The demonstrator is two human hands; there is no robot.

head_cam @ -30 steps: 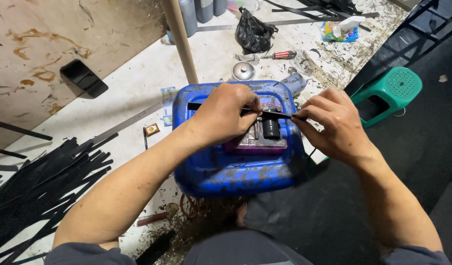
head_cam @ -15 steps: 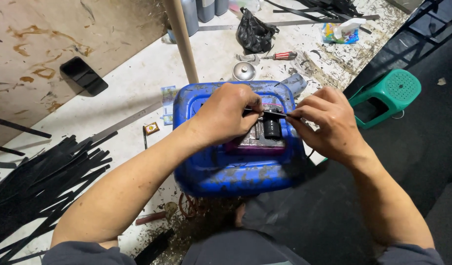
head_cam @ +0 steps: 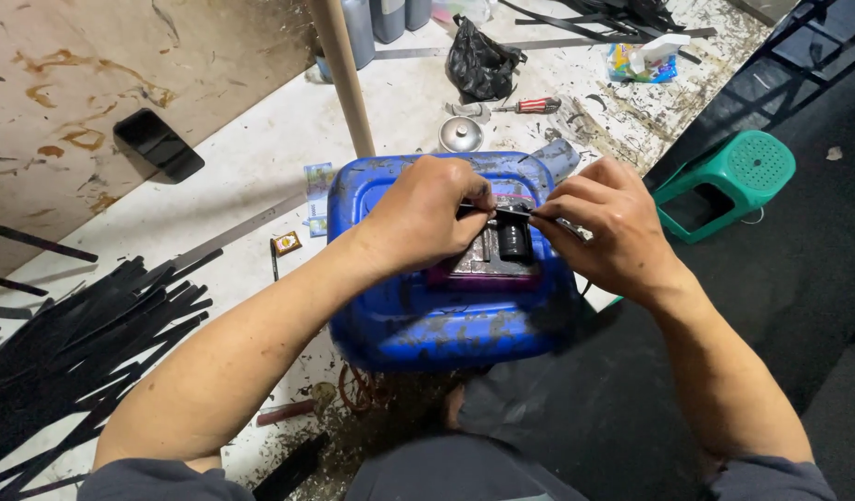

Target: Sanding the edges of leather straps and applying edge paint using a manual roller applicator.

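here, my left hand and right hand meet over a blue plastic canister lying on its side near me, each pinching one end of a thin black strip. the strip spans a small dark device resting on the canister. far: red-handled screwdriver, black bag. left: black strips, phone. right: green stool.

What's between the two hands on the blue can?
Head view: a thin dark strip spans from the left hand to the right hand, above a small black cylinder on the blue can.
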